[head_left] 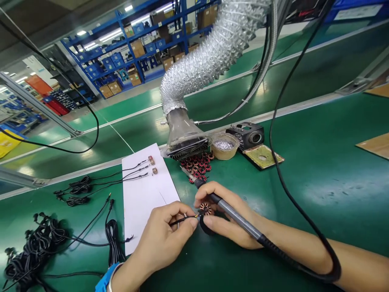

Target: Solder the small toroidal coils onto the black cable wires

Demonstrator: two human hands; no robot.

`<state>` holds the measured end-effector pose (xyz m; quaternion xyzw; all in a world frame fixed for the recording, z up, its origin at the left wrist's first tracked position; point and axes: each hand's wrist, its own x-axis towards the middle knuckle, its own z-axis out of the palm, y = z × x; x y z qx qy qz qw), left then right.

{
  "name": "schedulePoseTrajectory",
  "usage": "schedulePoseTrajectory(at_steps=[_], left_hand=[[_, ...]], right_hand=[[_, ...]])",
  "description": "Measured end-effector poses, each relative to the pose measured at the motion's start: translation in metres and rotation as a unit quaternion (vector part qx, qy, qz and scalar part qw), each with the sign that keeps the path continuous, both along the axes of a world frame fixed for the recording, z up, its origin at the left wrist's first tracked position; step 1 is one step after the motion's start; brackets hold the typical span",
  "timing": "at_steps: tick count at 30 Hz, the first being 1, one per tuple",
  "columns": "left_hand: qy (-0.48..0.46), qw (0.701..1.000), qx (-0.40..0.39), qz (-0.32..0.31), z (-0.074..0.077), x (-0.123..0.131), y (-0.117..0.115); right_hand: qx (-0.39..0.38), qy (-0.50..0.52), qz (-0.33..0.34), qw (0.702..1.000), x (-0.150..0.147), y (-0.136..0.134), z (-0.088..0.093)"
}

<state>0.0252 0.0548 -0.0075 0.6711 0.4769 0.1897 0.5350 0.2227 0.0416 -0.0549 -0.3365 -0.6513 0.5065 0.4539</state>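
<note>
Pinching the black cable [182, 219] in the left grip [170, 235], just left of the ring coil [205, 209], with long axis directed toward it; cannot tell whether touching. Grasping the ring coil itself in the right grip [235, 230], carrying there also the soldering iron [240, 222], pointed past the ring coil toward the coil pile [199, 164] beyond.
</note>
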Motion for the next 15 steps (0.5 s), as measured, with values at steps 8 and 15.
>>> schedulePoseTrajectory(at_steps=[8,15], left_hand=[[0.052,0.983,0.176,-0.009,-0.017,-0.014,-0.004],[0.053,0.975,0.214,-0.037,-0.022,-0.015,-0.008]], right_hand=[[-0.084,0.018,-0.028,0.996,-0.013,-0.002,-0.007],[-0.135,0.064,-0.017,0.989,-0.016,-0.012,-0.018]])
